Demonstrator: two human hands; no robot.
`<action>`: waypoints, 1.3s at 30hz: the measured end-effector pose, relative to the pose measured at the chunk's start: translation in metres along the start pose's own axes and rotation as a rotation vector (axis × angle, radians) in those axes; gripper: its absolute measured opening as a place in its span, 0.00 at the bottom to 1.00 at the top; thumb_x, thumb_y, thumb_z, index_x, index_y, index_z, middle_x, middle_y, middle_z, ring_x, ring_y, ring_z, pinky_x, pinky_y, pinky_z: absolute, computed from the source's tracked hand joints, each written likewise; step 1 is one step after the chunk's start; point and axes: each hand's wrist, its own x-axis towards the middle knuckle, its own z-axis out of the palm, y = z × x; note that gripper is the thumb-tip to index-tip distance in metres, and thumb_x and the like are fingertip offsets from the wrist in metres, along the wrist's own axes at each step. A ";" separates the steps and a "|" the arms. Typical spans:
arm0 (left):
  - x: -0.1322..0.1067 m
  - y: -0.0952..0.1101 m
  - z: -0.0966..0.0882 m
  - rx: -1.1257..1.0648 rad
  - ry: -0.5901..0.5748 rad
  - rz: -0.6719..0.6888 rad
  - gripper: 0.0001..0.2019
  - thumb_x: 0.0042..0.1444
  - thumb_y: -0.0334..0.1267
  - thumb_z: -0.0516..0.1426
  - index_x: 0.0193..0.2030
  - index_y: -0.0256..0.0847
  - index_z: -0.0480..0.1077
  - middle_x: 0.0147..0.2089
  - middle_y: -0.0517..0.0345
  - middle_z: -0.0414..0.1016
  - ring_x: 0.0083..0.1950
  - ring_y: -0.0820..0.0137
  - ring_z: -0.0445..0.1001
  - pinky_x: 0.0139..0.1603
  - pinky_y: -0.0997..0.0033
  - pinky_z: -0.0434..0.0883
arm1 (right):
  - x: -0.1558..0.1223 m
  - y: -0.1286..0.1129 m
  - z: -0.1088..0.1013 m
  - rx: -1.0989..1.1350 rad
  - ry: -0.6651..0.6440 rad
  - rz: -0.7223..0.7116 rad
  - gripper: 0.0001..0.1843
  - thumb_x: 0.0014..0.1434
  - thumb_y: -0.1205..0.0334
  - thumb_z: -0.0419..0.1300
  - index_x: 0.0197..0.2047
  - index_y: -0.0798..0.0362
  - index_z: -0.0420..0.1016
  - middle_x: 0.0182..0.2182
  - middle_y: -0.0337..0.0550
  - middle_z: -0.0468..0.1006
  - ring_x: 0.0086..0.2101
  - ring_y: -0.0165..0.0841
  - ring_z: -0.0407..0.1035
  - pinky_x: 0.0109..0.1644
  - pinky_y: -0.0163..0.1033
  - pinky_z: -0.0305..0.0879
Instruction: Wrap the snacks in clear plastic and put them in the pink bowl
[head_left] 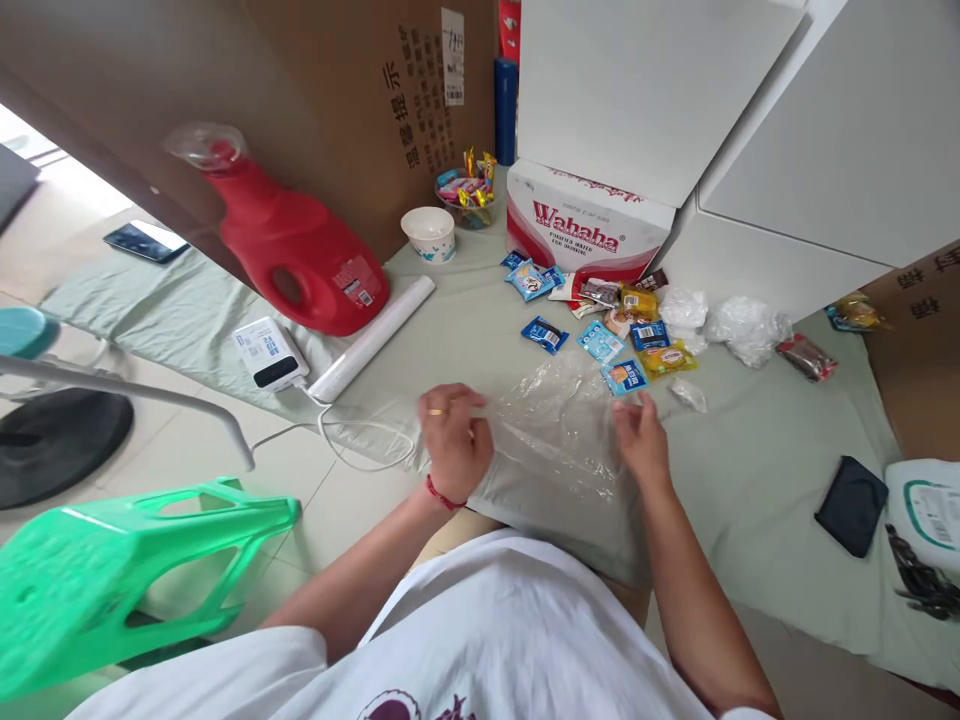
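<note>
A thin sheet of clear plastic film (pixel 559 430) lies spread and wrinkled on the cloth in front of me, between my two hands. At its left edge, my left hand (pixel 455 445) is closed with the fingers curled, gripping the film; it is slightly blurred. My right hand (pixel 643 440) pinches the film's right edge between thumb and fingers. Just beyond the film lie small snack packets, among them a blue packet (pixel 624 377), a light blue packet (pixel 601 343) and a yellow packet (pixel 666 360). A small crumpled clear wrap (pixel 688 394) rests right of my right hand.
A roll of plastic film (pixel 373 338) lies left, beside a red jug (pixel 300 245) and a white power bank (pixel 270 355) with a cable. Behind are a paper cup (pixel 429 236), candy bowl (pixel 474 213) and Wahaha carton (pixel 585 225). Plastic-wrapped bundles (pixel 746 325) lie right; a green stool (pixel 97 560) stands lower left.
</note>
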 end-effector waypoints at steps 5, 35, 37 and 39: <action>0.020 0.028 0.043 0.003 -0.585 0.451 0.16 0.66 0.35 0.51 0.56 0.46 0.75 0.64 0.48 0.75 0.69 0.59 0.68 0.70 0.50 0.62 | 0.015 -0.003 0.023 0.116 -0.119 -0.068 0.23 0.61 0.42 0.56 0.39 0.54 0.80 0.33 0.45 0.82 0.33 0.36 0.72 0.43 0.39 0.66; 0.390 -0.147 0.184 -0.027 -0.321 -0.180 0.26 0.62 0.22 0.55 0.67 0.32 0.63 0.69 0.38 0.66 0.69 0.56 0.66 0.71 0.54 0.59 | -0.093 0.023 -0.021 0.015 0.081 -0.020 0.15 0.65 0.45 0.61 0.40 0.45 0.82 0.39 0.45 0.84 0.36 0.40 0.78 0.39 0.41 0.74; 0.402 -0.151 0.201 -0.029 -0.354 -0.234 0.21 0.67 0.27 0.55 0.65 0.27 0.63 0.66 0.36 0.69 0.67 0.56 0.68 0.70 0.55 0.60 | -0.093 0.023 -0.017 0.023 0.084 0.041 0.16 0.64 0.44 0.61 0.40 0.46 0.83 0.39 0.46 0.84 0.37 0.41 0.78 0.37 0.40 0.74; 0.408 -0.154 0.214 -0.058 -0.280 -0.277 0.15 0.70 0.32 0.54 0.59 0.23 0.66 0.61 0.35 0.72 0.64 0.58 0.71 0.69 0.56 0.61 | -0.089 0.028 -0.015 0.016 0.061 0.049 0.17 0.63 0.43 0.62 0.39 0.46 0.83 0.39 0.45 0.84 0.36 0.40 0.78 0.35 0.40 0.74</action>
